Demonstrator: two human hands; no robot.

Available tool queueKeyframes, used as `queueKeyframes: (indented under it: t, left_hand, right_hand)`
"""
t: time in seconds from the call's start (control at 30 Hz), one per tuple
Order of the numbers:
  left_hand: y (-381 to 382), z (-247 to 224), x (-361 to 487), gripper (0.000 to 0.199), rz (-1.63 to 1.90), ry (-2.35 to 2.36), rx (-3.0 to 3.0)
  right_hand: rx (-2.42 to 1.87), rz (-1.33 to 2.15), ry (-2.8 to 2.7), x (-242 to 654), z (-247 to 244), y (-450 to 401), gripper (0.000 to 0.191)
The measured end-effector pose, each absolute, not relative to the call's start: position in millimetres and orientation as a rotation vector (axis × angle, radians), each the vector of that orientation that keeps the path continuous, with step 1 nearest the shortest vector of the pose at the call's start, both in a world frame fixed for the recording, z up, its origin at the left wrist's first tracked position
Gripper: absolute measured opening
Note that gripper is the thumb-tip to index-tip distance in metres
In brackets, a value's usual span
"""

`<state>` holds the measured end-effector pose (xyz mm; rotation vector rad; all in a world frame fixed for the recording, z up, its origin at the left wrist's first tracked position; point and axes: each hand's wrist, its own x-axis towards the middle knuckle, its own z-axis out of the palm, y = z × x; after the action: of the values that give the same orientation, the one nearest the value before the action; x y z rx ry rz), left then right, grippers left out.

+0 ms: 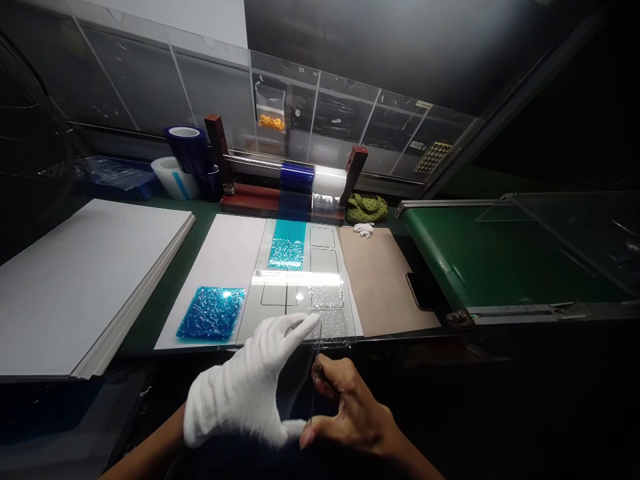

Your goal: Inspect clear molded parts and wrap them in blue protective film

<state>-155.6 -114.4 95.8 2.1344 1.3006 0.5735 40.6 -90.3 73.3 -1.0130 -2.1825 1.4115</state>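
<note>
My left hand, in a white glove, grips a thin flat panel between fingertips and thumb. The panel is turned nearly edge-on, so its faces hardly show. On its other side my bare right hand pinches the same panel near its lower part, with its fingers curled. Just beyond my hands lies a clear template sheet with rounded rectangle outlines. A teal film strip and a wrinkled clear film rest over it. To the left, a stack of blue film pieces sits on white paper.
Behind the template, a wooden stand holds a blue film roll and a white roll. A thick paper stack lies left. Brown board, a phone and a green conveyor belt are right.
</note>
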Motion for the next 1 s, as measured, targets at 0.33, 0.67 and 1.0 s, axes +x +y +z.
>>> queueKeyframes:
  t: [0.33,0.67,1.0]
  left_hand:
    - [-110.2,89.7,-157.2,0.114,0.555,1.438,2.147]
    - [-109.5,89.4,-150.4,0.102,0.622,1.823,2.446]
    - [-110.1,83.3,-146.5,0.112,0.573,1.821,2.309]
  right_hand:
    - [-1.038,1.263,-2.102,40.6,59.9,-90.3,0.059]
    - [-0.985,1.114,-2.019,40.3,65.2,-79.8,0.019]
    - [-1.149,0.923,-2.122,60.8,50.4,-66.8,0.023]
